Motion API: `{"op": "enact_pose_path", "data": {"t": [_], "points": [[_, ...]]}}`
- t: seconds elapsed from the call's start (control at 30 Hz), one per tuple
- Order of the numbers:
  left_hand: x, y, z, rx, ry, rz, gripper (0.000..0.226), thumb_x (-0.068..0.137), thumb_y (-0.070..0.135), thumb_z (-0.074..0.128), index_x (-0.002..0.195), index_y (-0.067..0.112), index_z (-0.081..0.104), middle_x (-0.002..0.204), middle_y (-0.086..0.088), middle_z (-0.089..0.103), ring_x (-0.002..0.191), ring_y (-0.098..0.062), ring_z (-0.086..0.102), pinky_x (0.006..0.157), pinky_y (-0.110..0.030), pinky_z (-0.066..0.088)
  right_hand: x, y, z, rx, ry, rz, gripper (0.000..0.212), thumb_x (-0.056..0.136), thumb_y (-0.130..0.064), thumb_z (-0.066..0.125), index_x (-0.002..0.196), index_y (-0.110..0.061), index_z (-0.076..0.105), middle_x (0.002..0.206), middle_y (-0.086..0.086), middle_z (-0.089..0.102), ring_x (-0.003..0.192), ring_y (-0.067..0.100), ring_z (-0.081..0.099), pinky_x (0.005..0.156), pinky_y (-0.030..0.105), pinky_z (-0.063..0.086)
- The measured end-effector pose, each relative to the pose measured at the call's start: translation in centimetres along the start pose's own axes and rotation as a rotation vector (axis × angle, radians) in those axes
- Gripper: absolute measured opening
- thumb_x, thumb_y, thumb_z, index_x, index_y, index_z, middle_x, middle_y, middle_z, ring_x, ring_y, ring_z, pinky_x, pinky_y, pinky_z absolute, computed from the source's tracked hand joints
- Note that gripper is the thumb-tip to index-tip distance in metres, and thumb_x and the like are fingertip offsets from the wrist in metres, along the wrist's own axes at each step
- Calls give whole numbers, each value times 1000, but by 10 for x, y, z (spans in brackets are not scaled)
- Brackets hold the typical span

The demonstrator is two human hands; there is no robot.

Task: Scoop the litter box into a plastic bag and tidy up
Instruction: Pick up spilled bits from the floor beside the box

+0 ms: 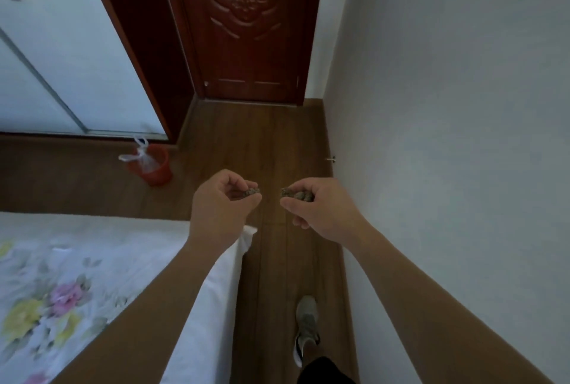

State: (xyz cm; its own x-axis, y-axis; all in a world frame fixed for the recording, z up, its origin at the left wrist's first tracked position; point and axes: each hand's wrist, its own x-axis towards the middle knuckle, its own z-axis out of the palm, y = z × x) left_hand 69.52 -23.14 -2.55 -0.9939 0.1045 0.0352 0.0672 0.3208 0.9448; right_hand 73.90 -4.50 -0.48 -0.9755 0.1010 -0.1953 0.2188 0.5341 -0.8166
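My left hand is curled around a small grey-brown clump of litter pinched at the fingertips. My right hand grips a second, larger clump of litter the same way. Both hands hover side by side above the wooden floor, a short gap between them. A red bin lined with a clear plastic bag stands on the floor ahead to the left, well beyond my left hand. No litter box or scoop is in view.
A bed with a floral sheet fills the lower left. A white wall runs along the right. A dark red door, shut, closes the narrow floor strip ahead. My shoe is on the floor below.
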Motion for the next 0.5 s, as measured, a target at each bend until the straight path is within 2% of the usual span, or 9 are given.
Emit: {"op": "enact_pose_path", "data": {"t": [0.1,0.27,0.37,0.5], "points": [[71,2,17,18,78,-22,24,78,7,80,77,22,61,86,7,75,82,-12,72,81,-36,60,85,-5,-23,-41,-43,-46,13,89,-39,69,98,-30,69,73,-8,71,61,2,68,59,22,60],[171,16,20,26,214,-67,22,78,8,80,79,19,61,85,10,74,77,-2,69,67,-15,55,212,-37,-49,-106,-144,-132,9,90,-37,68,96,-31,69,71,-10,71,62,2,68,58,19,58],[227,9,9,13,294,-100,23,78,7,80,77,19,61,85,9,73,77,-2,69,65,-15,54,284,-59,-45,-128,-220,-192,10,90,-37,68,98,-32,68,73,-11,70,62,1,68,53,14,54],[312,-18,-10,-11,387,-139,19,78,6,80,81,12,62,87,8,73,78,1,69,67,-15,54,384,-77,-22,-175,-289,-217,18,88,-36,71,102,-25,71,76,-11,71,64,2,69,52,13,52]]}}
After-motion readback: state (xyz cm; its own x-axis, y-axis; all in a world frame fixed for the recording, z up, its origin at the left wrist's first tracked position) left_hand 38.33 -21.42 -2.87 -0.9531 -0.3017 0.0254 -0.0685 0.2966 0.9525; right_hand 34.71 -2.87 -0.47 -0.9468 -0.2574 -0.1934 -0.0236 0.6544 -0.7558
